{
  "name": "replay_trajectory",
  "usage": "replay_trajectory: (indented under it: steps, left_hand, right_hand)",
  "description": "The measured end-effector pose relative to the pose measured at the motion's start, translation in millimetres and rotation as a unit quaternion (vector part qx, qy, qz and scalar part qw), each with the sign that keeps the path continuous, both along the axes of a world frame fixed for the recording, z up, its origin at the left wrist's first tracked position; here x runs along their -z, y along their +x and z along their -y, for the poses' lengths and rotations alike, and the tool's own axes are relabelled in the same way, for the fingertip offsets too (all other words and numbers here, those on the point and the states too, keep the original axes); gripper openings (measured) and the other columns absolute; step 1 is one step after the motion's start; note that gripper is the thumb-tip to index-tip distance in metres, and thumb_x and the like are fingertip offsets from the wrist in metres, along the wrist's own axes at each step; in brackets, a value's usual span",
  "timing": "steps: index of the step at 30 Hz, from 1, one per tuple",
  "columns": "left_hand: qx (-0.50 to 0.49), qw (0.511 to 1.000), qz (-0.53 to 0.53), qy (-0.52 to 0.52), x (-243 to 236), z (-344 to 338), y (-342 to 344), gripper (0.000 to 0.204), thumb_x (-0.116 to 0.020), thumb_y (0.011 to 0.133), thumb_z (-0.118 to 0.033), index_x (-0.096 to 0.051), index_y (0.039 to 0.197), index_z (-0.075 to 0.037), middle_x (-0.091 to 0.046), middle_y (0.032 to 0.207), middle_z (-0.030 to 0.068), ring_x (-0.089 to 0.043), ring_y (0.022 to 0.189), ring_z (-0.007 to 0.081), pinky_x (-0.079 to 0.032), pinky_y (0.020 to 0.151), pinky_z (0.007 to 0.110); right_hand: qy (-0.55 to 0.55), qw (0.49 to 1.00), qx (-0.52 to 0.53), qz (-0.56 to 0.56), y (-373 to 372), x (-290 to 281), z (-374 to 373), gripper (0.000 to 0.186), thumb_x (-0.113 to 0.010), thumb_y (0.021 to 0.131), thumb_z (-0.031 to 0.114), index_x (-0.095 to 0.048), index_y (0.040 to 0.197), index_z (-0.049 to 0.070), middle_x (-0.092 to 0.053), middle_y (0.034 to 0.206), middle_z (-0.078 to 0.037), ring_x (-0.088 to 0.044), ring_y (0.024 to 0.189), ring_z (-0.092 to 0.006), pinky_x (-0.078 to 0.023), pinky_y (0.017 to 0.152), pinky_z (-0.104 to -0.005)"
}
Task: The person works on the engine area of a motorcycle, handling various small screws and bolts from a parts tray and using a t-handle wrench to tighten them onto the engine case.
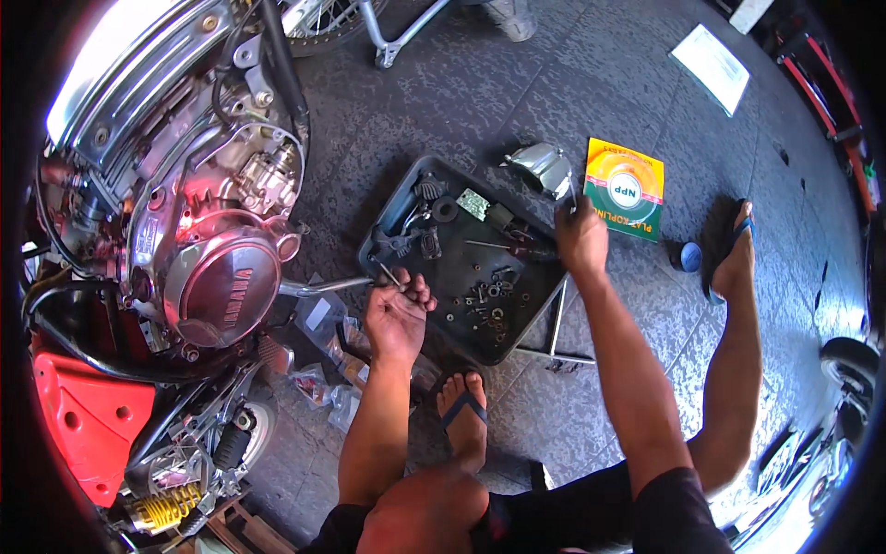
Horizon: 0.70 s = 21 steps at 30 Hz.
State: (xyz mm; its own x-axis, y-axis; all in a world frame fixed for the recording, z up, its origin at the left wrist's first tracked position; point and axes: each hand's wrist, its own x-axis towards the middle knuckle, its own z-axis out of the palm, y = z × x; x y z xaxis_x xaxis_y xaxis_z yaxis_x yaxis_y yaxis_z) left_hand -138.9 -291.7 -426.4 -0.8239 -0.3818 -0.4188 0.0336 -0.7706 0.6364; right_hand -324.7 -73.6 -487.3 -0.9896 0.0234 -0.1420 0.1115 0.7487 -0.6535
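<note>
Left hand [399, 309] at near-left edge of tray [461, 319], fingers pinched on thin pin [389, 273]. Right hand [580, 235] at far-right edge, fingers closed on tool [571, 192]. Best: hold pin over tray, keep loose bolts [489, 300] inside.

tray [544, 295] centre free | engine [217, 277] blocks L (close) | floor [461, 92] open ahead

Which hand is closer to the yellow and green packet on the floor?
Right. The right hand is just left of the yellow and green packet, at the tray's far edge. The left hand is well away, by the tray's near-left side.
</note>
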Motion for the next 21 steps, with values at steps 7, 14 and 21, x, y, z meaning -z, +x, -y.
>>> replay_trajectory:
  steps: [7, 14, 21]
  left_hand:
    - [0.066, 0.995, 0.012, 0.074, 3, 1, -5, 0.038, -0.048, 0.091, -0.035, -0.056, 0.11, -0.004, -0.06, 0.096, 0.0133, -0.057, 0.08, 0.0258, -0.047, 0.074, 0.037]
    - [0.099, 0.989, 0.006, 0.109, -15, 1, -8, 0.042, -0.044, 0.095, -0.033, -0.055, 0.117, 0.001, -0.061, 0.119, 0.0277, -0.061, 0.111, 0.0386, -0.046, 0.101, 0.051]
    - [0.12, 0.991, -0.001, 0.058, -35, -14, -16, 0.025, -0.05, 0.096, -0.018, -0.06, 0.112, -0.001, -0.065, 0.117, 0.018, -0.064, 0.109, 0.0316, -0.051, 0.096, 0.047]
  right_hand:
    - [0.193, 0.974, -0.115, 0.008, -51, 50, -2, 0.033, -0.062, 0.089, 0.039, -0.066, 0.102, 0.009, -0.07, 0.095, -0.017, -0.069, 0.09, -0.0372, -0.055, 0.08, -0.0459]
    - [-0.064, 0.992, -0.104, -0.03, -14, -20, 9, 0.022, -0.062, 0.088, 0.021, -0.069, 0.093, 0.0, -0.07, 0.081, -0.013, -0.064, 0.072, -0.0201, -0.051, 0.07, -0.0313]
    - [-0.379, 0.883, -0.276, 0.005, 92, -83, 51, 0.025, -0.073, 0.073, -0.009, -0.069, 0.096, 0.002, -0.059, 0.094, -0.006, -0.058, 0.088, -0.0161, -0.047, 0.078, -0.0279]
